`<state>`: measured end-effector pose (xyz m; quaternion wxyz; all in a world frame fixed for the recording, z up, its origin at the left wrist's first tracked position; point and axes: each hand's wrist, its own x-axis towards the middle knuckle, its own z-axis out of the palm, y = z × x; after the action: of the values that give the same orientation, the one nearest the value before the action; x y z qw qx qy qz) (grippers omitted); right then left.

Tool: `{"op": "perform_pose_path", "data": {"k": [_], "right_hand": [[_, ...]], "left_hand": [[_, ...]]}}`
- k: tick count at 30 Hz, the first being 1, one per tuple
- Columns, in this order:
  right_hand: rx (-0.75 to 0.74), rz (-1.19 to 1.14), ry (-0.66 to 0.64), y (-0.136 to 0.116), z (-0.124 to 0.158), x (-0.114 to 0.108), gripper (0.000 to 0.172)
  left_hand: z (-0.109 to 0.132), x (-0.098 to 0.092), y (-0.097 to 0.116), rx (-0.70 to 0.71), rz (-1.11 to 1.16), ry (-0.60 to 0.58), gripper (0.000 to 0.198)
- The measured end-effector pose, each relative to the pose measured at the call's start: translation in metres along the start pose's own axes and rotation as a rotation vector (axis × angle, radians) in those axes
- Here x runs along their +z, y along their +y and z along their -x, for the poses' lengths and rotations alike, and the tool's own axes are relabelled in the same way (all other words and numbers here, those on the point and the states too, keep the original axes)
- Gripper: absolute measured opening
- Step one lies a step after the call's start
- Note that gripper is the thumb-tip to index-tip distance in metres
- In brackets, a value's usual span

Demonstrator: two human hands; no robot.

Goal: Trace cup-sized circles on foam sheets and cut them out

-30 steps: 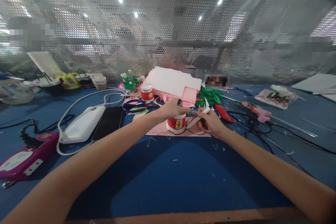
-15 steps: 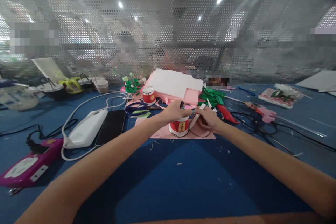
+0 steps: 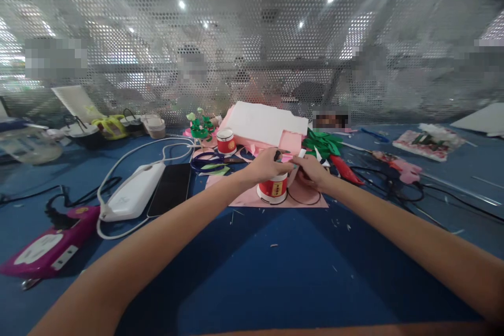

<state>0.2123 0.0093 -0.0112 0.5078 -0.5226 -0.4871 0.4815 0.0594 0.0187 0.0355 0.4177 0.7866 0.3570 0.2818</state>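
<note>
A red and white cup [image 3: 273, 189] with a gold label stands on a pink sheet [image 3: 246, 197]. My left hand [image 3: 268, 164] is bent over the top of the cup, fingers closed and reaching to my right hand; what they grip is hidden. Right beside it, my right hand [image 3: 313, 170] pinches a narrow white strip [image 3: 293, 176], which slants down along the cup's right side. A thin dark loop [image 3: 307, 203] lies on the pink sheet, next to the cup's base. Something small and dark shows by my left fingers.
Behind are stacked white and pink sheets [image 3: 263, 123], another red cup [image 3: 226, 143] and green strips [image 3: 323, 143]. Dark-handled scissors [image 3: 208, 161], a phone [image 3: 171, 189], a white power bank [image 3: 136, 192] and a purple power strip [image 3: 51, 247] lie left. A pink glue gun [image 3: 405, 167] with cables lies right.
The view has shifted slightly, so everything sits a little further right. Both hands stay at the cup, and the white strip has turned a little more upright between them.
</note>
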Motion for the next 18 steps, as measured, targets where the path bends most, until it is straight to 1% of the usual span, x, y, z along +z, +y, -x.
{"op": "perform_pose_path", "data": {"k": [3,8,12,18], "right_hand": [[0.0,0.005,0.011,-0.001,-0.002,0.002,0.026],[-0.007,0.011,0.025,-0.002,-0.004,0.004,0.027],[-0.011,0.017,0.026,-0.003,-0.007,0.005,0.026],[0.002,0.011,0.021,-0.001,-0.022,0.008,0.024]], "left_hand": [[0.002,-0.001,0.003,-0.013,0.0,-0.004,0.024],[0.004,-0.001,0.006,-0.029,0.037,-0.023,0.025],[0.004,-0.001,0.007,-0.027,0.059,-0.04,0.016],[0.0,0.0,0.001,0.03,0.049,-0.015,0.014]]}}
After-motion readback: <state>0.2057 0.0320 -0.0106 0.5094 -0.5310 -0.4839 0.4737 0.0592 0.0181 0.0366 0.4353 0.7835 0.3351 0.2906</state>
